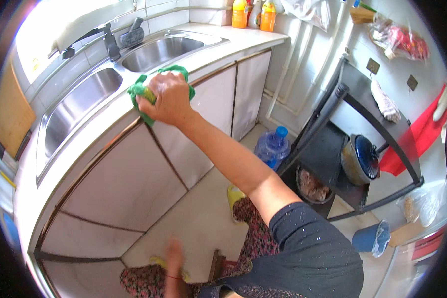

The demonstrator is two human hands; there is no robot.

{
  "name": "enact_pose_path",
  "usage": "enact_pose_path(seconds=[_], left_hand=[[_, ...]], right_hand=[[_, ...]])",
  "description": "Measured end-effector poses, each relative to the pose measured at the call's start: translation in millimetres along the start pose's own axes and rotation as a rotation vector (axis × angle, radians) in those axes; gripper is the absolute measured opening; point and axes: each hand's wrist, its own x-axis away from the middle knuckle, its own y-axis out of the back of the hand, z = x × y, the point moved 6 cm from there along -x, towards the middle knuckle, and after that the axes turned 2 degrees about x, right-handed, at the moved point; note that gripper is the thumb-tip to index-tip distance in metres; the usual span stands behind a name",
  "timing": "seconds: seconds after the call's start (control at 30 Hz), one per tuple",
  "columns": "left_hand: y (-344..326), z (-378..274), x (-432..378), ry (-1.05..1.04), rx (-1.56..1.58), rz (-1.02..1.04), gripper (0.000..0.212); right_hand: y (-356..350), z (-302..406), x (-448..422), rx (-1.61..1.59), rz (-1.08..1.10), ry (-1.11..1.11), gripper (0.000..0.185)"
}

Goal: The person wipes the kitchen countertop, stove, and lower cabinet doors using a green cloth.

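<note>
My right hand (pixel 169 95) grips a green cloth (pixel 138 91) on the front edge of the white countertop (pixel 123 105). The cloth bunches around the fingers, and part of it hangs over the edge above the cabinet doors (pixel 115 186). Just behind it lies a stainless steel double sink, with a left basin (pixel 83 102) and a right basin (pixel 164 54). A dark faucet (pixel 111 44) stands between the basins. My left hand (pixel 174 255) hangs low over the floor, blurred, with a red string at the wrist. Its fingers are too unclear to read.
A stone mortar with a pestle (pixel 133 35) stands behind the sink. Orange bottles (pixel 240 15) stand at the counter's far end. On the right are a large water bottle (pixel 272 145), a black metal rack (pixel 320 152) holding a lidded pot (pixel 359 160), and a blue bin (pixel 367 238).
</note>
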Motion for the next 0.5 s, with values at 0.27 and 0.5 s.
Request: enact_pose_path(seconds=[0.27, 0.5], left_hand=[[-191, -105, -16, -0.072, 0.203, 1.201, 0.040], [-196, -127, -83, -0.027, 0.237, 1.206, 0.042]], right_hand=[[1, -21, -3, -0.144, 0.111, 0.003, 0.026], [3, -34, -33, -0.226, 0.194, 0.005, 0.019]])
